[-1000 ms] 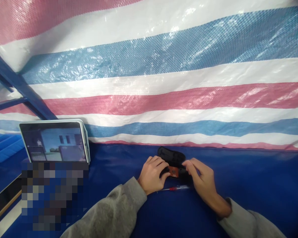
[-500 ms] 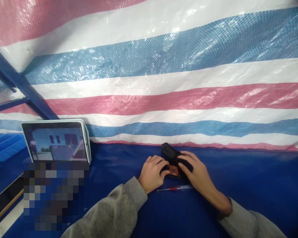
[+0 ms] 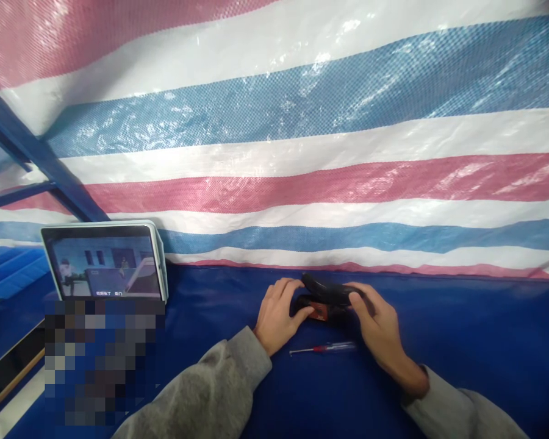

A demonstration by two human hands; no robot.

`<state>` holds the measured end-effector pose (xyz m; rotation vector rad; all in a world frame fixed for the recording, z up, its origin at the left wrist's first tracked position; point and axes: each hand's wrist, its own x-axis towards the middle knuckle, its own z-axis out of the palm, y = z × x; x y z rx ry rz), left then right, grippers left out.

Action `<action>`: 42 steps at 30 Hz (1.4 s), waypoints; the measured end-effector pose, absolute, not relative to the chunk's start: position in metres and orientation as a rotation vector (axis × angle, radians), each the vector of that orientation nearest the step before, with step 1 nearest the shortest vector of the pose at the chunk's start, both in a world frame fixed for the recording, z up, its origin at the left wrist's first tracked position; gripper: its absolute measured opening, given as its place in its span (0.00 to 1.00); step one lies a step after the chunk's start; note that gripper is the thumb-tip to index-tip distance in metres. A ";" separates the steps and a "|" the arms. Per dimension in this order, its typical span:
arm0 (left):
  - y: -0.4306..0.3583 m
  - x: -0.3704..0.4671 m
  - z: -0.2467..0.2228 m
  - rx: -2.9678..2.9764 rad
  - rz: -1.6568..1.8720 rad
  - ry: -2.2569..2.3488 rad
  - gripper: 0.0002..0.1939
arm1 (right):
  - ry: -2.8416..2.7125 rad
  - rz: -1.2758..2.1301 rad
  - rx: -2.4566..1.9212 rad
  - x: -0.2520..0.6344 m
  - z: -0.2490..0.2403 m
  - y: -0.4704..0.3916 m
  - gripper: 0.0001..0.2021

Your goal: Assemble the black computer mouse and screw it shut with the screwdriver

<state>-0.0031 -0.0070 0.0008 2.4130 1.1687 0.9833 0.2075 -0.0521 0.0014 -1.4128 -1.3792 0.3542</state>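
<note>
In the lower centre of the frame, your right hand is closed on a long, curved, black plastic cover; thumb on its near side, fingers behind. The grip is at the right end of this cover, and the rest of it reaches toward your left hand, above a black base with a reddish-brown circuit board. Your left thumb touches the base near the board, and your left fingers curve around the left end; I cannot tell if they press on it. Just below, a screwdriver with a red and clear handle lies on the dark blue table surface. A pale-framed tablet stands at left.
</note>
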 end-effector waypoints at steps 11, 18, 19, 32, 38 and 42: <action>-0.009 -0.007 0.006 2.584 1.102 0.932 0.29 | -1.535 0.355 -1.333 0.208 0.009 -0.055 0.14; -0.009 -0.008 0.008 2.462 0.930 0.921 0.34 | -2.021 -0.092 -1.025 0.218 0.002 -0.054 0.29; -0.008 -0.008 0.009 2.438 0.868 0.926 0.37 | -2.018 -0.111 -1.048 0.218 0.001 -0.054 0.28; -0.003 -0.006 0.003 2.260 0.626 0.971 0.51 | -2.196 0.028 -1.260 0.222 -0.012 -0.054 0.23; -0.003 -0.006 0.006 2.239 0.617 0.966 0.50 | -2.219 0.073 -1.276 0.221 -0.011 -0.054 0.22; -0.003 -0.006 0.007 2.231 0.612 0.965 0.49 | -2.222 0.088 -1.273 0.220 -0.011 -0.054 0.22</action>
